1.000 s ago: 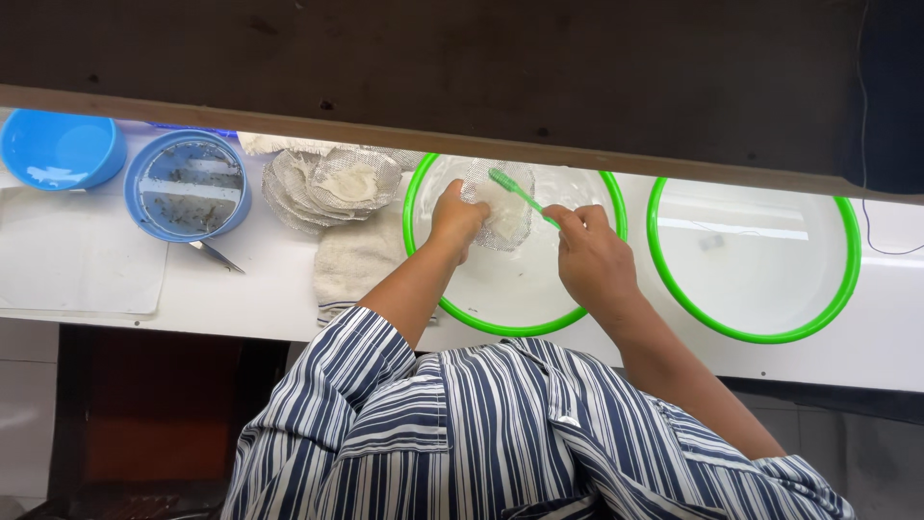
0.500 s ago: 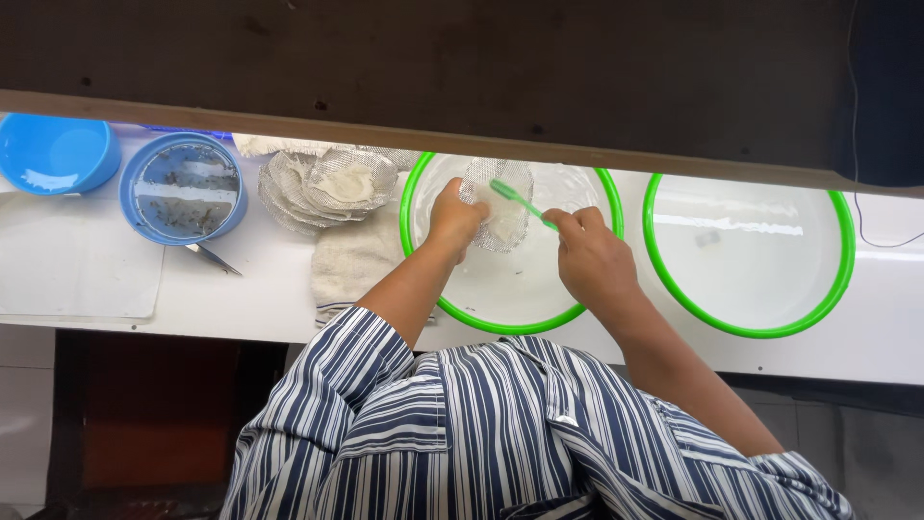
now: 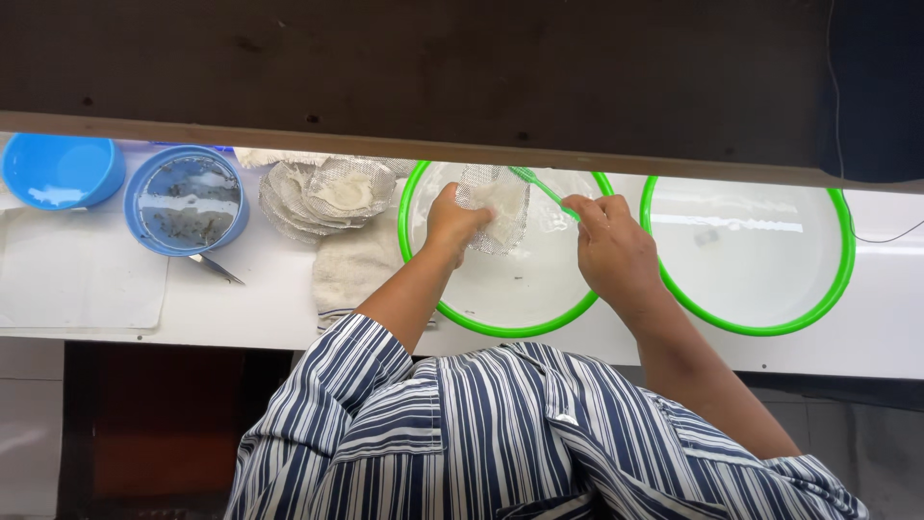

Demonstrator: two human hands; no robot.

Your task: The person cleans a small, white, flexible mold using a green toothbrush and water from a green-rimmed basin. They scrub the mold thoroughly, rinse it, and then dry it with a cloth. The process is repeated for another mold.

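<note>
Two green-rimmed basins (image 3: 500,323) on white counter (image 3: 269,308); left fingers (image 3: 460,214) gripping mesh piece (image 3: 496,207), right fingers (image 3: 589,210) green toothbrush (image 3: 539,188)

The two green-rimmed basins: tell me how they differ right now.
The left basin has both hands over it: the left hand holds a mesh piece there and the right hand works a green brush on it. The right basin has no hands over it and no mesh in it. The left basin also sits beside a folded towel. Both are round and white inside, partly hidden under the dark shelf.
</note>
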